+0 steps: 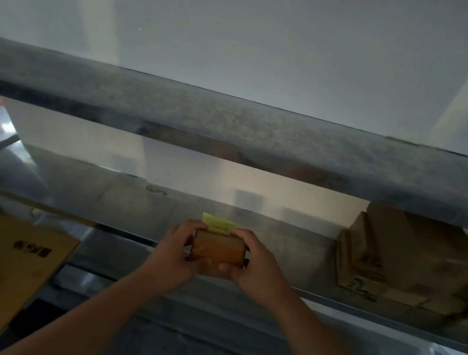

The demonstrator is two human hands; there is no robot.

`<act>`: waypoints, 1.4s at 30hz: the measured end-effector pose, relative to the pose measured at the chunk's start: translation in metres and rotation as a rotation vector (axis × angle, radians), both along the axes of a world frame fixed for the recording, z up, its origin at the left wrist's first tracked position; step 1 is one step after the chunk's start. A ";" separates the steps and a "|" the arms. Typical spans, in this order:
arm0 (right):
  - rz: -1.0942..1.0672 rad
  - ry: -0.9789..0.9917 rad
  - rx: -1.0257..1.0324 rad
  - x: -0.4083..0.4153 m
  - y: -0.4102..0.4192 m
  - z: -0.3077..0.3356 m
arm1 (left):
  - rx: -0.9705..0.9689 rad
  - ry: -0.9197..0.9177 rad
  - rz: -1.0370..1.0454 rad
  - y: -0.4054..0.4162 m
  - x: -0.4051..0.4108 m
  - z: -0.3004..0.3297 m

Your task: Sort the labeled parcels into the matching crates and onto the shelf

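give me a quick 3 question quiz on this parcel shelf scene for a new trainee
1. True or false: only one hand holds the small parcel.
2. What colour is the note stuck on top of the parcel? A) pink B) yellow C) blue
3. On which side of the shelf are the cardboard boxes stacked?

Key
1. False: the left hand and the right hand both grip it, one at each end.
2. B, yellow.
3. The right side, with the parcel held in front of the shelf's bare middle.
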State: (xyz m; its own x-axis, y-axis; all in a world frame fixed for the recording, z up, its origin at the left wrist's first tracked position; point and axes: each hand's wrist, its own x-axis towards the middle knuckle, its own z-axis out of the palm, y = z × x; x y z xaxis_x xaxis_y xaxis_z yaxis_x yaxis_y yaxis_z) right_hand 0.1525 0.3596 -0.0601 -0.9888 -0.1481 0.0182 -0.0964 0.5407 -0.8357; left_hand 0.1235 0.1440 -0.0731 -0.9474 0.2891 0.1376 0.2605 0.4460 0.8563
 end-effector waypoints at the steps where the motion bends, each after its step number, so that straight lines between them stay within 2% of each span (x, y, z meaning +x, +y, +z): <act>1: 0.003 0.012 -0.009 -0.001 -0.002 0.001 | 0.006 0.014 0.002 -0.003 -0.001 0.001; 6: -0.027 0.030 -0.139 -0.005 -0.017 0.020 | 0.075 0.048 0.011 -0.021 -0.002 0.020; 10: -0.075 0.013 -0.215 -0.011 -0.036 0.034 | 0.111 -0.028 0.127 -0.030 -0.002 0.040; 15: -0.004 0.001 -0.167 -0.016 -0.050 0.039 | 0.197 0.028 0.074 -0.046 0.000 0.047; 21: 0.081 -0.048 -0.104 -0.025 -0.065 0.032 | 0.041 0.006 0.056 -0.073 -0.003 0.036; 28: 0.236 -0.056 -0.093 -0.036 -0.089 0.035 | 0.130 -0.022 0.031 -0.105 0.001 0.028; 36: 0.428 -0.006 -0.126 -0.059 -0.127 0.039 | 0.093 0.054 0.212 -0.135 0.022 0.047; 42: 0.579 -0.033 -0.179 -0.068 -0.164 0.050 | 0.106 0.059 0.441 -0.161 0.054 0.053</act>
